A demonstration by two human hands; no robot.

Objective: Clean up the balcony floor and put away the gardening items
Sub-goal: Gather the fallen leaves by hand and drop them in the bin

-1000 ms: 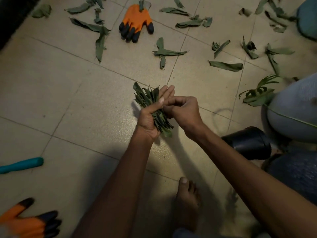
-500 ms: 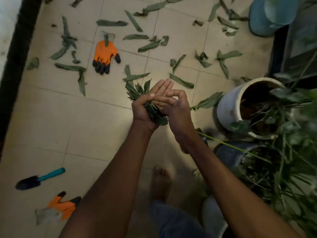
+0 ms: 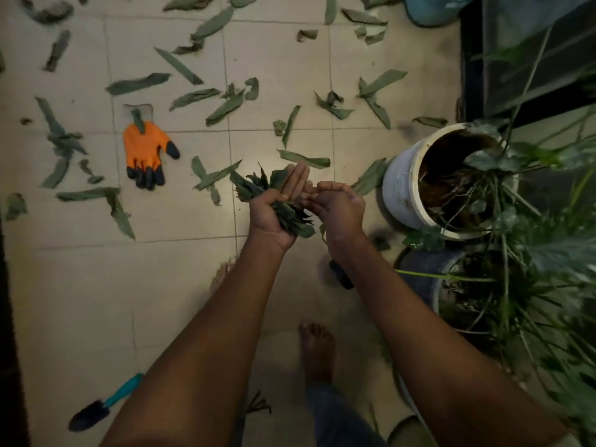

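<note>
We record the left hand (image 3: 274, 217) gripping a bundle of green leaves (image 3: 258, 187), thumb curled over the stems and fingers extended straight along the far side. Leaf tips fan out beyond the grip on the far-left side; the other ends protrude below the palm. The right hand (image 3: 338, 208) sits just beside the left, fingers curled inward; we cannot tell whether it pinches a leaf or only touches the left fingers. Loose leaves (image 3: 222, 108) lie scattered on the tiled floor (image 3: 80, 285) beyond and left of the grip. 1 orange glove (image 3: 146, 153) lies flat, well apart to the left. A teal-handled trowel (image 3: 103, 404) lies near the left forearm, lower left. A white plant pot (image 3: 403, 185) stands near the right hand, to its right, with foliage spilling over.
</note>
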